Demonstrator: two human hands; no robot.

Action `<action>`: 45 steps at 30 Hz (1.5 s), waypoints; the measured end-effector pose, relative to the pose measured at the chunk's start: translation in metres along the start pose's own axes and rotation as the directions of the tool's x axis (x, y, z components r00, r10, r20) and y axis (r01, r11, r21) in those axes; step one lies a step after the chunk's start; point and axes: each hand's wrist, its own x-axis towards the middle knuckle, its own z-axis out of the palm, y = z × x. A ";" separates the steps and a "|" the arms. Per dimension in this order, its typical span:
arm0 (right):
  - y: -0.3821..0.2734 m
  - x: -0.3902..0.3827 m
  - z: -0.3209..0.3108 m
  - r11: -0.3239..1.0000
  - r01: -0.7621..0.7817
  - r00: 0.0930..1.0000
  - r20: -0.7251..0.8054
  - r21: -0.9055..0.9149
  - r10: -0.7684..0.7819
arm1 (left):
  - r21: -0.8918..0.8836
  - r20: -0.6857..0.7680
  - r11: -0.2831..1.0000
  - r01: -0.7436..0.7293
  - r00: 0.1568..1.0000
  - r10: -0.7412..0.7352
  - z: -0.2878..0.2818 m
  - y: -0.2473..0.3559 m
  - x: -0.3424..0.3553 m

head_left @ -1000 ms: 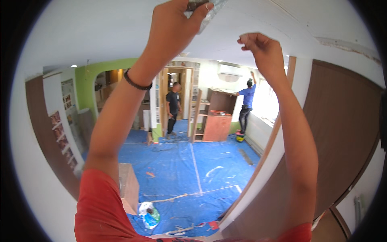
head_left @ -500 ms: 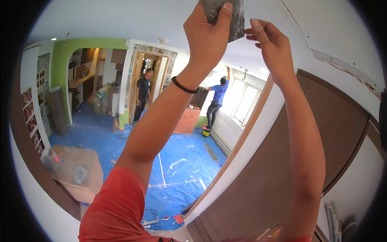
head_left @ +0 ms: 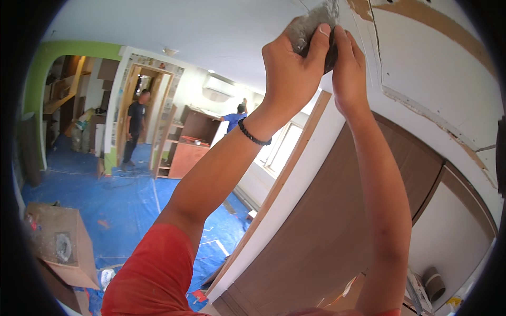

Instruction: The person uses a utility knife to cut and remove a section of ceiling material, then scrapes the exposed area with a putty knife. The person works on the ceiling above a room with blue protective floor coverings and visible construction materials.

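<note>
Raised overhead, my left hand [head_left: 298, 68] grips a dark flat plate [head_left: 308, 31] smeared with grey, its thumb lying across the face. A dark beaded bracelet [head_left: 253, 132] circles that wrist. My right hand [head_left: 349, 73] is up against the plate's right edge, fingers pressed together. What those fingers hold, if anything, is hidden. Just beyond both hands is the white ceiling [head_left: 211, 31], with thin lines running across it. A panel seam with a ragged, broken edge [head_left: 416, 100] lies to the right of my right hand.
Brown wood panels [head_left: 327, 210] stand beside a wood-edged white wall [head_left: 274, 231] on the right. Blue sheeting [head_left: 126, 210] covers the floor, with a cardboard box [head_left: 63, 231] at left. One person [head_left: 136, 124] stands by a doorway; another in blue [head_left: 233, 120] reaches up near the window.
My view has swung to the right. My right hand has come from beside the plate up to its edge. The plate is tilted differently, showing more grey smear.
</note>
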 end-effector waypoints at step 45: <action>0.011 0.009 -0.009 0.994 0.066 0.996 -0.059 -0.083 -0.071 | -0.114 0.082 0.992 -0.047 0.995 0.056 0.014 -0.018 0.012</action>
